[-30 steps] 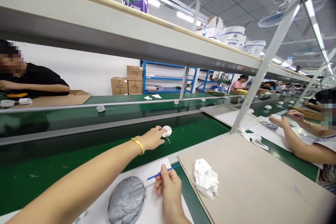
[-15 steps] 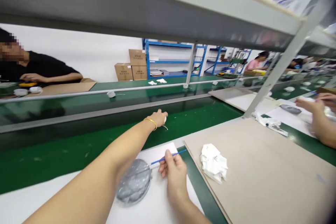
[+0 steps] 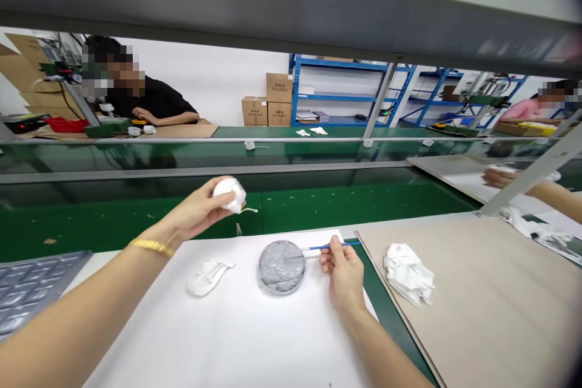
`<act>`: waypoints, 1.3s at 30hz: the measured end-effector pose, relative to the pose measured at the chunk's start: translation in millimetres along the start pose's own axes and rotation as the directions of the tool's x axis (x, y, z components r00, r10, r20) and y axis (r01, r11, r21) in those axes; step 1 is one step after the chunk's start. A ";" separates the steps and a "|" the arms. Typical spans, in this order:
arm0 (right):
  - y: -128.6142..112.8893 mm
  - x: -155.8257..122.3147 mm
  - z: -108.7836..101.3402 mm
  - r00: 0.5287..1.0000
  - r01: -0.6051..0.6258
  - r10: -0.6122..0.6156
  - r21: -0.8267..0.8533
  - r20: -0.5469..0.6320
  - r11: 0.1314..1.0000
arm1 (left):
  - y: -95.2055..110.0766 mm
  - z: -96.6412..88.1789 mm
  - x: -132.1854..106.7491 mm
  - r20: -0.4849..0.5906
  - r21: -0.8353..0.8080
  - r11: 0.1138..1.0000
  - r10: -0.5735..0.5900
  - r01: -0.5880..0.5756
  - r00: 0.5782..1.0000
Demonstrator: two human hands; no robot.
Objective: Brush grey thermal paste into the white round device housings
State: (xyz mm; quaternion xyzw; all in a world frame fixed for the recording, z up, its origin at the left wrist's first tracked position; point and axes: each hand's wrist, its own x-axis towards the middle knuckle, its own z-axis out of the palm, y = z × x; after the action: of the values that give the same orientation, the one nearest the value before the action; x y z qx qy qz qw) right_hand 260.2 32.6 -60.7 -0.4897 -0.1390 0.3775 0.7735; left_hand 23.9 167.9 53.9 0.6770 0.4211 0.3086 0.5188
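My left hand (image 3: 204,206), with a yellow bracelet at its wrist, grips a white round part with a short wire (image 3: 230,195) above the near side of the green belt. Between the thumb and fingers of my right hand (image 3: 343,267) is a thin blue-handled brush (image 3: 325,247). Its far end lies in the grey paste (image 3: 279,264) that fills a shallow round dish (image 3: 282,293). The dish rests on a white sheet (image 3: 218,339). Left of it on the sheet lies a crumpled white cloth (image 3: 207,279).
A green conveyor belt (image 3: 309,203) runs across in front. To the right, a brown board (image 3: 491,303) bears a crumpled white wipe (image 3: 408,273). A grey tray (image 3: 31,285) sits at the left. Overhead hangs a shelf (image 3: 273,6). Co-workers sit across the belt and at the right.
My left hand has drawn back from over the belt towards me, now showing the white part in its fingers. My right hand still holds the brush at the dish. The view has turned left.
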 end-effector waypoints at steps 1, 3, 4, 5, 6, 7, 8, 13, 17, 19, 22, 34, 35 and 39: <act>0.2 -0.2 0.0 1.000 -0.002 0.002 0.003 -0.001 1.000 | -2.3 0.0 -25.9 0.012 -0.108 0.994 -0.009 0.011 1.000; 0.2 -1.2 -0.1 1.000 -0.003 0.003 0.002 -0.002 1.000 | -11.3 8.5 -73.2 0.073 -0.396 0.914 -0.062 0.086 0.995; -0.2 -1.9 -0.4 1.000 -0.002 0.002 -0.003 -0.001 1.000 | -17.3 16.2 -93.1 0.110 -0.491 0.862 -0.083 0.127 0.990; -0.7 -2.6 -0.9 1.000 -0.002 0.002 -0.010 0.000 1.000 | -23.5 25.3 -109.7 0.149 -0.553 0.817 -0.097 0.164 0.984; -1.4 -3.3 -1.6 1.000 0.001 -0.001 -0.016 -0.001 1.000 | -29.6 34.8 -122.9 0.182 -0.573 0.798 -0.101 0.189 0.978; -2.2 -3.9 -2.4 1.000 0.004 -0.004 -0.021 -0.003 1.000 | -35.1 44.1 -132.7 0.214 -0.579 0.788 -0.101 0.209 0.972; -3.1 -4.4 -3.4 1.000 0.005 -0.005 -0.023 -0.003 1.000 | -39.7 52.3 -139.5 0.245 -0.579 0.783 -0.100 0.228 0.964; -10.5 -7.4 -6.6 1.000 -0.017 0.018 -0.007 0.008 1.000 | -48.6 68.8 -146.4 0.322 -0.548 0.774 -0.155 0.317 0.934; -20.3 -17.8 -0.4 0.998 -0.051 0.050 0.032 0.036 0.998 | -48.2 68.2 -145.9 0.314 -0.489 0.822 -0.146 0.291 0.938; -24.8 -27.3 5.2 0.996 -0.077 0.074 0.046 0.057 0.996 | -46.9 68.9 -146.7 0.284 -0.425 0.861 -0.166 0.280 0.944; -28.6 -45.6 12.6 0.990 -0.104 0.099 0.045 0.099 0.994 | -43.4 69.5 -147.6 0.257 -0.338 0.904 -0.181 0.264 0.949; -25.1 -93.3 20.3 0.958 0.009 0.014 -0.078 0.288 0.997 | -44.4 71.7 -145.8 0.218 -0.415 0.894 -0.084 0.171 0.972; -24.7 -94.7 20.7 0.956 0.028 0.000 -0.089 0.292 0.996 | -44.5 71.7 -146.0 0.223 -0.420 0.891 -0.082 0.172 0.971; -21.9 -99.2 22.2 0.956 0.062 -0.021 -0.132 0.294 0.989 | -43.9 71.6 -147.3 0.230 -0.445 0.879 -0.071 0.169 0.971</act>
State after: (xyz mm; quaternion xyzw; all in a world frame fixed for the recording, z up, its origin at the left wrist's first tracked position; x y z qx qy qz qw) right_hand 190.0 -29.5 -15.8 -0.4787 -0.2879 0.4185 0.7161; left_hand 7.1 9.8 -4.9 0.5350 0.3207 0.2949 0.7239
